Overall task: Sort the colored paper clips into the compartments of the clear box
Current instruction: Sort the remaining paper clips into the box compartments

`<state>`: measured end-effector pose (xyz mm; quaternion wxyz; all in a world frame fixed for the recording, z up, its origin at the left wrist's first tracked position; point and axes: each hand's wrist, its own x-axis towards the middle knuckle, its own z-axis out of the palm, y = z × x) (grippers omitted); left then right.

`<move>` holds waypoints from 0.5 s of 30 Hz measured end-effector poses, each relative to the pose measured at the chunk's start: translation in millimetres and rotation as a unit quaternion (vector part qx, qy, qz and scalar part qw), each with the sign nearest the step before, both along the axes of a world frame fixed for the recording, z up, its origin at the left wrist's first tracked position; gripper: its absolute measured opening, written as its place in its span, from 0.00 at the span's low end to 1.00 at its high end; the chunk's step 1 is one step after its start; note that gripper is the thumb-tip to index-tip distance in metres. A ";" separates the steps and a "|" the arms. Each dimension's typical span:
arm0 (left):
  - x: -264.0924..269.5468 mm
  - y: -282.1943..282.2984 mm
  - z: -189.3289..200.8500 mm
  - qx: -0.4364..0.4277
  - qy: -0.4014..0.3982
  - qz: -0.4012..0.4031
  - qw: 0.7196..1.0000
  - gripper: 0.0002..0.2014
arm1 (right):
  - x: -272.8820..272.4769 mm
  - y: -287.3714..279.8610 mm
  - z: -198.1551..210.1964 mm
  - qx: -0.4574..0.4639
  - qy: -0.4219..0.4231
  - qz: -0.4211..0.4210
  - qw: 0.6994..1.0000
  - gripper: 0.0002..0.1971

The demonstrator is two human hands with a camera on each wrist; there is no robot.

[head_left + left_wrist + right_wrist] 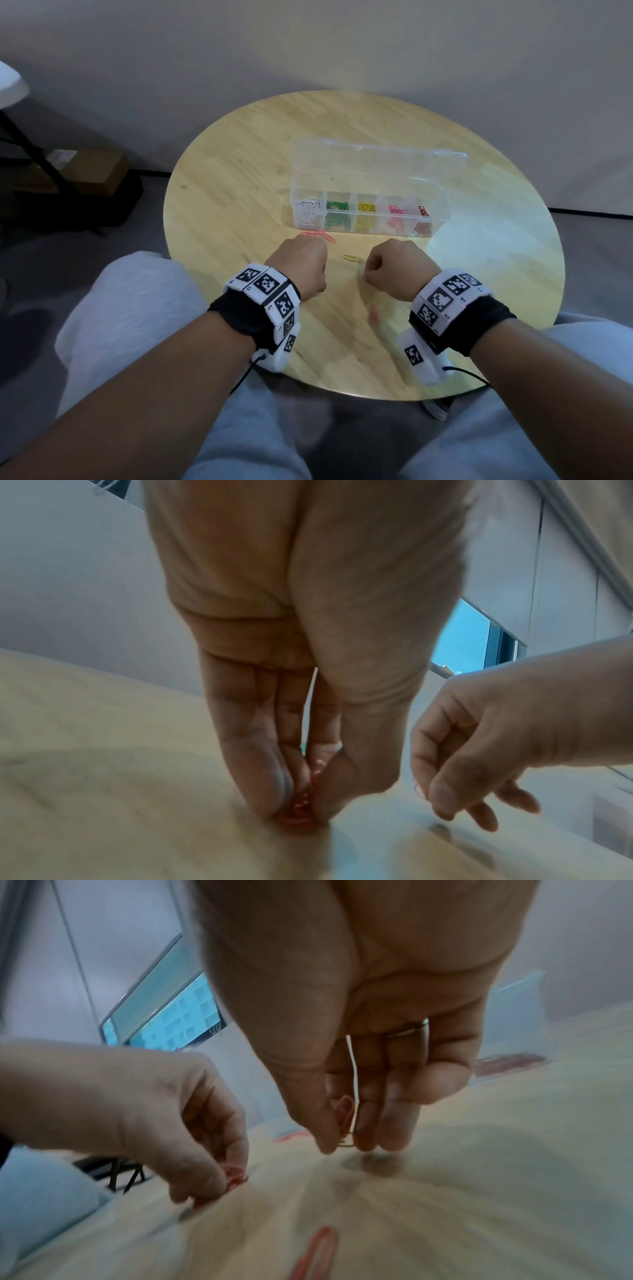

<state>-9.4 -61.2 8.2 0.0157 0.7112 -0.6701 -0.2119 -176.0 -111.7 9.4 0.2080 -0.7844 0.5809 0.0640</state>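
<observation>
The clear box (442, 222) lies open on the round table, its compartments holding white, green, yellow, pink and red clips. My left hand (303, 265) is at the table in front of the box and pinches pink paper clips (301, 806) between thumb and fingertips (270, 785). More pink clips (318, 235) lie just beyond its knuckles. My right hand (394, 269) hovers a little above the table and pinches a pink clip (344, 1114) together with a pale wire clip (354, 1085). A yellow clip (352, 257) lies between the hands.
A loose pink clip (374, 313) lies on the wooden table (239, 192) nearer to me, between my wrists, also in the right wrist view as a pink clip (318, 1253). The box's lid (376, 157) lies open behind it. My knees sit under the near table edge.
</observation>
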 end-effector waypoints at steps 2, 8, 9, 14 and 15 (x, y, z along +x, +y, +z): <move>0.5 -0.3 -0.7 -0.004 0.006 0.003 1.000 0.05 | -10.4 -2.0 8.1 0.004 -0.066 -0.031 0.997 0.05; 3.8 -2.6 0.5 0.005 0.066 0.051 0.997 0.04 | -30.5 -19.6 38.0 -0.048 -0.226 -0.120 0.966 0.03; 4.9 -3.9 2.7 0.001 0.085 0.058 0.995 0.04 | -30.9 -25.9 41.5 -0.067 -0.249 -0.135 0.957 0.03; -0.9 -15.4 30.7 -0.090 0.196 0.087 0.973 0.02 | -24.8 -57.2 46.2 -0.127 -0.259 -0.170 0.942 0.02; -6.5 -18.9 37.2 -0.110 0.211 0.086 0.967 0.02 | -23.8 -60.6 44.5 -0.118 -0.229 -0.156 0.954 0.03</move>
